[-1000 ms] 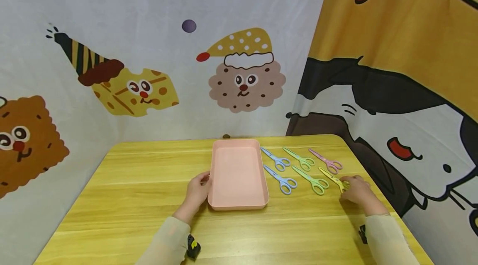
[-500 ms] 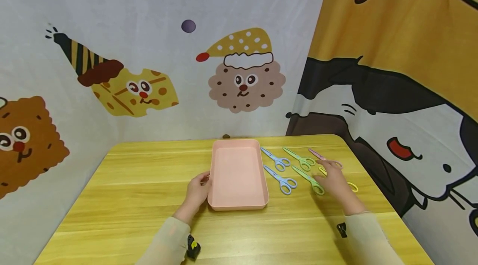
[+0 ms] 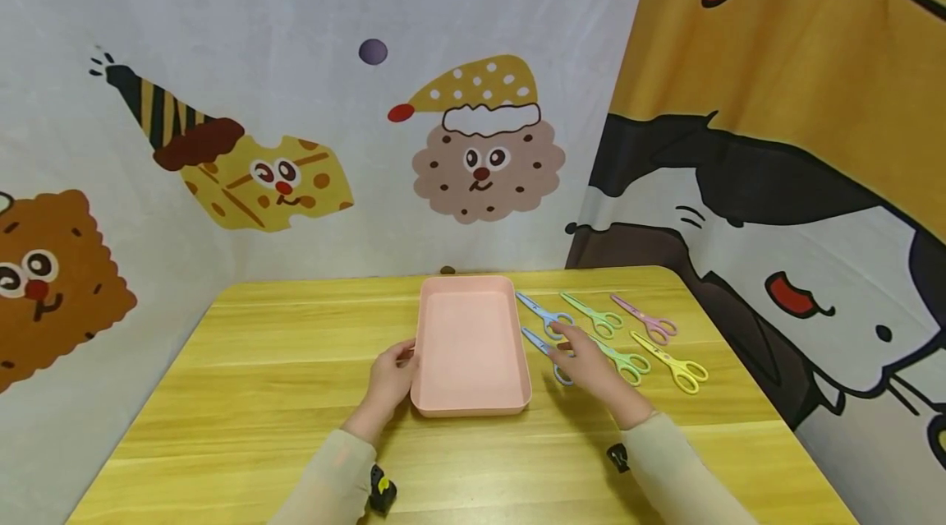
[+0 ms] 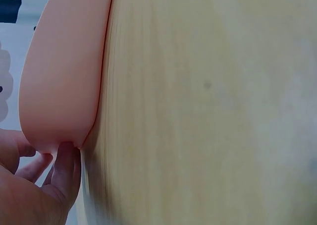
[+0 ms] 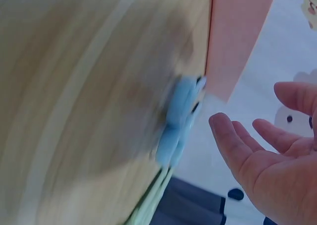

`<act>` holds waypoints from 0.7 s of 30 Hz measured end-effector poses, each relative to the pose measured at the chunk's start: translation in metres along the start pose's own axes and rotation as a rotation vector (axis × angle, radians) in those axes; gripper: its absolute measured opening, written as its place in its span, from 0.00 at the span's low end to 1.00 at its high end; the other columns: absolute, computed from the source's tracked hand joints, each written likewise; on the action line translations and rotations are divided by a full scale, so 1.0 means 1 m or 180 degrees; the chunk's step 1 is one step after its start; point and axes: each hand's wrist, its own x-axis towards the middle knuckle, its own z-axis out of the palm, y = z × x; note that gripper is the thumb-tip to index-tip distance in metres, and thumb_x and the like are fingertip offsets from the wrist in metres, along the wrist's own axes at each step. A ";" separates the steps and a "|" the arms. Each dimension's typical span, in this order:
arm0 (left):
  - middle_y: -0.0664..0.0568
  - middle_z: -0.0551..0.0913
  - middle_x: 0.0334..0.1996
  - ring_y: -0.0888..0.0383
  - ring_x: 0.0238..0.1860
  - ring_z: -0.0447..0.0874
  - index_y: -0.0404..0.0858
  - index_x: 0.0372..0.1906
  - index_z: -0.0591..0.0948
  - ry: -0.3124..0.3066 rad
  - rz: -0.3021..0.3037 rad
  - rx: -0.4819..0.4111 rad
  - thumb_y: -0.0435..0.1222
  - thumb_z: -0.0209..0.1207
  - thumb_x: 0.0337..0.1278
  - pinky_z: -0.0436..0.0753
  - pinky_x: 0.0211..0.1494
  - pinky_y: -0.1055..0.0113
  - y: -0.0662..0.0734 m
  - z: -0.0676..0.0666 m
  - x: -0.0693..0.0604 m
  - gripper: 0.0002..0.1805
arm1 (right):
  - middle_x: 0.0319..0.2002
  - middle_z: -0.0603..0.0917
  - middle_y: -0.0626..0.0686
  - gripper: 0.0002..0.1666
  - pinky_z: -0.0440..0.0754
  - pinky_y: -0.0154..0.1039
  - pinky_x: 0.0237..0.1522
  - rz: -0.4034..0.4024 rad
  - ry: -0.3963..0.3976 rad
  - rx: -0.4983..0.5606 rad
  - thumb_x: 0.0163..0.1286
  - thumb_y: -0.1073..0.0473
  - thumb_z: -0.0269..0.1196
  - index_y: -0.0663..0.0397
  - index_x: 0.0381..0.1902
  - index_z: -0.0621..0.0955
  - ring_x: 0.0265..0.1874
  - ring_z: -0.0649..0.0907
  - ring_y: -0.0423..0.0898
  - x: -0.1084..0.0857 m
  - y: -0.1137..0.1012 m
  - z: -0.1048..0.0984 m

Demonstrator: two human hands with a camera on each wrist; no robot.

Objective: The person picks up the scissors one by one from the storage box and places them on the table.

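A pink rectangular tray [image 3: 473, 344] lies on the table, with nothing in it. My left hand [image 3: 392, 377] rests at its left wall; in the left wrist view the fingertips [image 4: 64, 158] touch the tray's outer side. My right hand [image 3: 587, 361] hovers over the nearer blue scissors [image 3: 537, 339], partly covering their handles. The right wrist view has its fingers spread, apart from the blue scissor handles [image 5: 177, 103]. Just beyond are the farther blue scissors [image 3: 535, 307], their handles close to my fingertips.
Right of the blue pairs lie two green scissors [image 3: 591, 311], pink scissors [image 3: 643, 316] and yellow scissors [image 3: 665, 356]. The wooden table [image 3: 281, 377] meets a cartoon-printed curtain [image 3: 310, 16] at the back and right.
My right hand has left the yellow scissors and travelled left, past the green ones, to the blue ones. The scissors lie where they were. My left hand and the tray have not moved.
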 end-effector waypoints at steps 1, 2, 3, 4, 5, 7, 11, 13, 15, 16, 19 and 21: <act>0.39 0.82 0.46 0.48 0.47 0.80 0.30 0.57 0.77 0.0002 -0.0009 -0.0001 0.31 0.55 0.62 0.83 0.49 0.59 0.000 0.000 0.000 0.19 | 0.64 0.69 0.66 0.30 0.84 0.46 0.43 0.0012 -0.0009 0.0056 0.69 0.62 0.57 0.62 0.67 0.65 0.54 0.76 0.64 0.001 -0.002 0.004; 0.39 0.82 0.46 0.48 0.47 0.80 0.31 0.57 0.77 0.0005 -0.0018 -0.0001 0.31 0.55 0.62 0.83 0.49 0.59 -0.001 0.000 0.000 0.19 | 0.63 0.69 0.66 0.30 0.84 0.45 0.42 0.0015 -0.0009 0.0097 0.68 0.63 0.57 0.62 0.67 0.66 0.54 0.77 0.64 0.002 -0.004 0.007; 0.39 0.82 0.45 0.48 0.47 0.80 0.30 0.57 0.77 0.0010 -0.0008 0.0012 0.31 0.55 0.62 0.83 0.49 0.59 -0.001 0.000 0.000 0.19 | 0.63 0.70 0.66 0.30 0.84 0.45 0.43 0.0038 -0.0001 0.0118 0.68 0.63 0.57 0.62 0.67 0.66 0.54 0.77 0.63 0.003 -0.005 0.010; 0.39 0.82 0.45 0.48 0.47 0.80 0.31 0.57 0.77 0.0018 -0.0019 0.0014 0.32 0.55 0.62 0.83 0.49 0.59 -0.001 0.000 0.000 0.19 | 0.63 0.70 0.66 0.30 0.84 0.45 0.43 0.0038 -0.0001 0.0130 0.68 0.63 0.58 0.62 0.67 0.66 0.53 0.78 0.62 0.004 -0.007 0.013; 0.40 0.82 0.45 0.48 0.47 0.80 0.31 0.57 0.77 0.0026 -0.0034 0.0005 0.32 0.55 0.62 0.82 0.49 0.59 -0.001 0.000 0.001 0.19 | 0.62 0.71 0.65 0.30 0.84 0.45 0.44 0.0040 0.0017 0.0128 0.68 0.63 0.58 0.62 0.66 0.67 0.52 0.78 0.61 0.005 -0.008 0.016; 0.39 0.82 0.46 0.48 0.47 0.80 0.31 0.57 0.77 0.0040 -0.0044 0.0003 0.32 0.55 0.62 0.82 0.49 0.59 -0.002 0.000 0.001 0.19 | 0.61 0.73 0.65 0.29 0.83 0.47 0.45 -0.0003 0.0032 0.0100 0.67 0.63 0.58 0.63 0.65 0.68 0.51 0.79 0.61 0.006 -0.010 0.020; 0.39 0.81 0.47 0.47 0.48 0.79 0.31 0.58 0.77 0.0031 -0.0102 -0.0004 0.33 0.54 0.63 0.82 0.50 0.58 -0.002 -0.001 0.001 0.19 | 0.56 0.76 0.65 0.27 0.83 0.49 0.46 -0.0057 0.0080 0.0036 0.66 0.63 0.59 0.66 0.62 0.71 0.48 0.81 0.60 0.006 -0.015 0.025; 0.39 0.81 0.48 0.47 0.49 0.79 0.32 0.58 0.76 0.0022 -0.0135 -0.0011 0.33 0.53 0.64 0.82 0.50 0.58 -0.001 -0.002 0.000 0.19 | 0.55 0.76 0.64 0.26 0.83 0.49 0.47 0.0014 0.0077 0.0026 0.66 0.64 0.59 0.65 0.61 0.72 0.49 0.81 0.60 0.008 -0.016 0.028; 0.38 0.80 0.48 0.46 0.49 0.79 0.31 0.58 0.76 0.0026 -0.0138 -0.0018 0.33 0.52 0.64 0.82 0.50 0.58 -0.001 -0.002 -0.001 0.19 | 0.55 0.77 0.64 0.26 0.82 0.49 0.50 0.0104 0.0082 0.0064 0.65 0.65 0.60 0.64 0.61 0.72 0.49 0.81 0.59 0.010 -0.016 0.031; 0.38 0.80 0.48 0.46 0.49 0.79 0.31 0.58 0.76 0.0033 -0.0140 -0.0029 0.32 0.52 0.64 0.82 0.50 0.57 -0.001 -0.002 -0.001 0.19 | 0.55 0.77 0.64 0.26 0.81 0.49 0.50 0.0127 0.0080 0.0070 0.65 0.65 0.60 0.63 0.61 0.72 0.49 0.81 0.59 0.011 -0.015 0.032; 0.38 0.80 0.48 0.45 0.49 0.79 0.30 0.58 0.76 0.0055 -0.0136 -0.0046 0.32 0.52 0.64 0.81 0.51 0.57 0.000 -0.003 -0.002 0.19 | 0.55 0.78 0.63 0.26 0.81 0.49 0.50 0.0164 0.0104 0.0060 0.64 0.66 0.61 0.63 0.61 0.73 0.49 0.81 0.58 0.013 -0.014 0.034; 0.38 0.80 0.48 0.45 0.50 0.79 0.30 0.58 0.76 0.0050 -0.0138 -0.0041 0.32 0.53 0.64 0.81 0.51 0.56 0.000 -0.004 -0.003 0.19 | 0.55 0.78 0.63 0.27 0.82 0.49 0.49 0.0160 0.0107 0.0062 0.64 0.65 0.61 0.63 0.61 0.73 0.49 0.81 0.58 0.013 -0.015 0.033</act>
